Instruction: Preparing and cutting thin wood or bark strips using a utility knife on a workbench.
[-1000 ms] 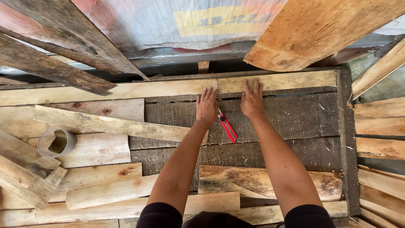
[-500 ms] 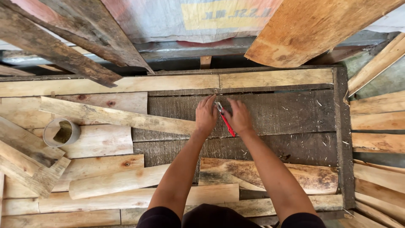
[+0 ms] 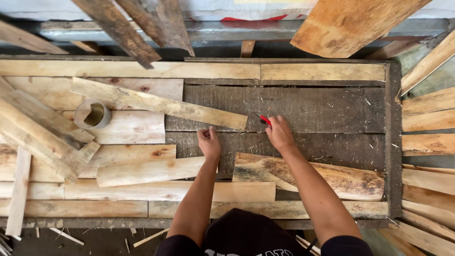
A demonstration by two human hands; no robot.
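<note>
Two hands were low over dark workbench (image 3: pixel 332 109). Right hand (image 3: pixel 279 134) grasped small red tool (image 3: pixel 264 119), tip just beside pale plank (image 3: pixel 161 105). Left hand (image 3: pixel 208 142) was clenched, content unclear. Tool looked light, stiff; best held at handle.

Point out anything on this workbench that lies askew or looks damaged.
One pale plank lies slanted across the straight boards, its end near the left hand. The board below the right hand, which holds a red tool, has dark stains and a ragged edge. Sawdust and chips speckle the dark bench top.
</note>
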